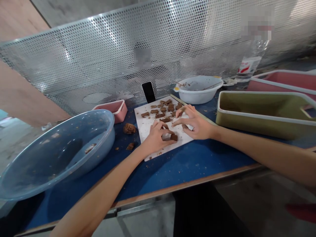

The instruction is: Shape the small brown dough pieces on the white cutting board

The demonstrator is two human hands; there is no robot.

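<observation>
A white cutting board [150, 149] lies on the blue table and carries several small brown dough pieces [160, 110]. My left hand [158, 138] rests on the board's near part, fingers curled and pinching a brown piece [173, 137]. My right hand [196, 123] hovers just right of it, fingers bent, its tips touching brown pieces near the board's middle.
A large clear blue bowl [56, 153] sits at the left. A brown lump [129, 128] lies beside the board, with a pink box [113, 110] and a black phone [148, 92] behind. White bowl [198, 89], olive tray [264, 113], pink tray [286, 82] and plastic bottle [249, 64] stand right. Perforated metal screen behind.
</observation>
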